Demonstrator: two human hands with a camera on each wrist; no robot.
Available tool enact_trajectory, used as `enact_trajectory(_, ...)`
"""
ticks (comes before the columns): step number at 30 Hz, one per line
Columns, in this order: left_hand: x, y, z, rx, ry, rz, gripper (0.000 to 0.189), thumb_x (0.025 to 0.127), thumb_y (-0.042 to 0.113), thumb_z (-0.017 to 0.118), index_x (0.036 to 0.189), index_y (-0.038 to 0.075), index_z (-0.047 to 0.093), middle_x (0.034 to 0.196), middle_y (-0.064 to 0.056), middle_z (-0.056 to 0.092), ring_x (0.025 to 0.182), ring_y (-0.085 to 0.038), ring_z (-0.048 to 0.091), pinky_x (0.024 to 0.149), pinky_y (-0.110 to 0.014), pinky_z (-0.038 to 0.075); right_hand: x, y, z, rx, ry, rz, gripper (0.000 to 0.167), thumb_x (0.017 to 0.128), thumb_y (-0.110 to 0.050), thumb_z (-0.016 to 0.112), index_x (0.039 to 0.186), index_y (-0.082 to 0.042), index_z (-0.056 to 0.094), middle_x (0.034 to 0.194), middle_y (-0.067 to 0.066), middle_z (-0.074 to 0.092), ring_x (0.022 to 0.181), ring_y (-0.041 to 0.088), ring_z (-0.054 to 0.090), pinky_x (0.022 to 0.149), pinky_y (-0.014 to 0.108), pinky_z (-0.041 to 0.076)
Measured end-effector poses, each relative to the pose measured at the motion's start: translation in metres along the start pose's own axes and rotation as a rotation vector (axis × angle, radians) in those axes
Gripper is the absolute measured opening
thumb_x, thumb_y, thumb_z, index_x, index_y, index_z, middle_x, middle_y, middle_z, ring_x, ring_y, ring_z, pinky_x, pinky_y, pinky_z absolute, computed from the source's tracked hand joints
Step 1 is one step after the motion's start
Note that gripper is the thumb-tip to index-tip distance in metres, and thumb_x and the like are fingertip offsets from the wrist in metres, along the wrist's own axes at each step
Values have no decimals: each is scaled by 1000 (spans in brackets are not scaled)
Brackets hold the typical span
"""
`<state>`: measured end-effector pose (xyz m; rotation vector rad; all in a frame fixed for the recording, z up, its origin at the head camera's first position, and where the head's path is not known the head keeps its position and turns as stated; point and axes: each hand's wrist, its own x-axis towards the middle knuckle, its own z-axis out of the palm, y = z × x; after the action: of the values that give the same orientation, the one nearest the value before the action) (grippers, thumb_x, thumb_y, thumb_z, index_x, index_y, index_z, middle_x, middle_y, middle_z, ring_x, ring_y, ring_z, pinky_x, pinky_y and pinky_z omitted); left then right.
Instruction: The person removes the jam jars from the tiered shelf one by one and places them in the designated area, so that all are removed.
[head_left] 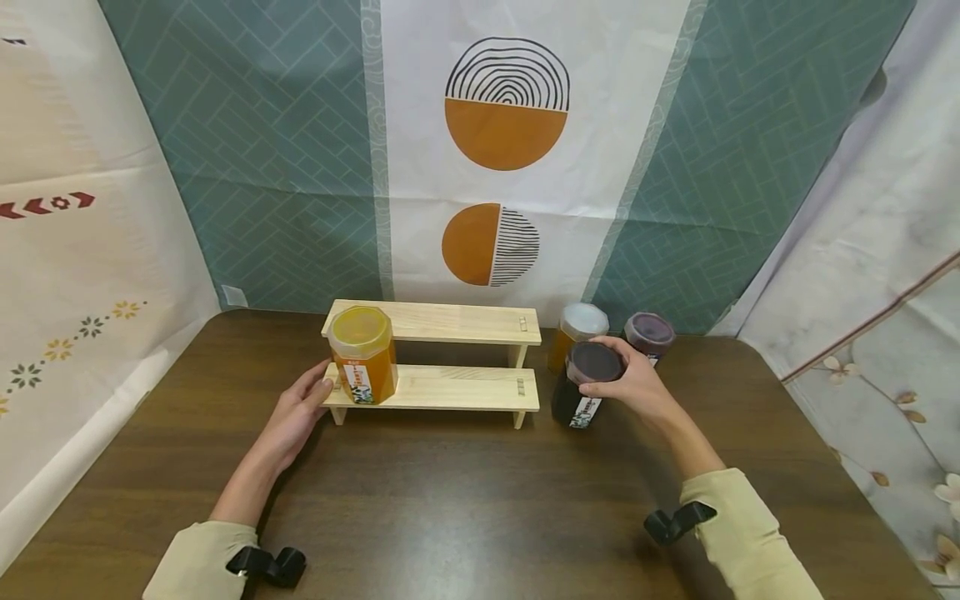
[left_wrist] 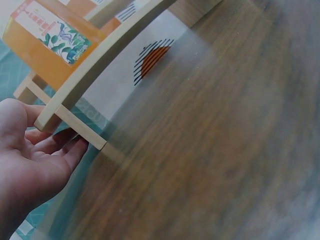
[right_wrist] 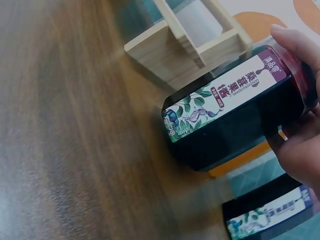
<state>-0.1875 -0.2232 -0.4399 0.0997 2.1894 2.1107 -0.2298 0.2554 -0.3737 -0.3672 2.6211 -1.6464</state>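
My left hand (head_left: 294, 417) grips the left end of a two-step wooden shelf (head_left: 457, 387), thumb on the lower board and fingers beneath it, as the left wrist view shows. On that lower board, close by the hand, stands an orange jar (head_left: 372, 367) with a yellowish lid. To the shelf's right, my right hand (head_left: 637, 385) holds a dark jar (right_wrist: 225, 110) near its lid, thumb and fingers on opposite sides. The dark jar's white-and-purple label, with printed leaves, faces the right wrist camera. Its base is close to the table, beside the shelf's right end.
Behind the right hand stand an orange jar (head_left: 583, 321) with a whitish lid and another dark jar (head_left: 649, 332), partly hidden. The brown wooden table (head_left: 450, 500) ends at a patterned cloth backdrop (head_left: 517, 242). The shelf's upper step (head_left: 457, 322) stands near that backdrop.
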Motion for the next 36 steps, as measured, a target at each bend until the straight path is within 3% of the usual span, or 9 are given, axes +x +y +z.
enact_trajectory(8, -1, 1, 1, -18, 10, 5, 63, 107, 28, 36, 153, -3, 7, 148, -28, 26, 108, 4, 48, 90, -13, 37, -3, 9, 1, 62, -1, 20, 72, 72, -2, 82, 134, 2, 46, 125, 17, 52, 102, 15, 52, 85, 25, 44)
enact_trajectory(12, -1, 1, 0, -26, 14, 9, 63, 107, 27, 36, 153, -3, 7, 148, -28, 25, 108, 4, 48, 90, -13, 38, -1, 7, -2, 105, -53, -33, 70, 77, 1, 77, 137, 3, 44, 129, 17, 50, 105, 11, 52, 86, 22, 44)
enact_trajectory(16, -2, 2, -1, -23, 16, 8, 63, 107, 28, 36, 153, -3, 8, 148, -28, 25, 107, 4, 48, 89, -13, 38, 0, -6, -6, 157, -89, -136, 62, 84, 6, 68, 139, 8, 40, 134, 25, 49, 115, 9, 51, 91, 20, 42)
enact_trajectory(22, -2, 1, -2, -23, 19, 10, 62, 107, 28, 36, 153, -3, 8, 148, -28, 25, 108, 4, 48, 90, -12, 38, 2, -41, -3, 90, -15, -199, 48, 92, -5, 66, 136, 3, 47, 133, 21, 53, 125, 24, 49, 101, 28, 40)
enact_trajectory(25, -2, 1, -2, -23, 16, 11, 62, 107, 28, 36, 153, -3, 7, 148, -28, 25, 107, 4, 48, 90, -13, 38, 6, -58, 8, 59, -21, -203, 46, 93, -8, 65, 136, 0, 49, 134, 19, 53, 125, 32, 48, 102, 36, 40)
enact_trajectory(28, -2, 0, -2, -23, 11, 9, 63, 107, 28, 35, 153, -3, 7, 147, -28, 26, 107, 4, 48, 90, -13, 38, 10, -73, 25, 21, -53, -212, 49, 92, -10, 67, 137, -2, 49, 135, 18, 53, 125, 33, 48, 103, 42, 38)
enact_trajectory(36, 0, 1, -1, -31, 11, -1, 63, 107, 28, 37, 153, -3, 8, 149, -27, 25, 110, 2, 47, 91, -14, 37, 29, -102, 80, 55, -146, -240, 54, 89, -9, 70, 137, 1, 47, 133, 23, 53, 124, 30, 48, 106, 43, 34)
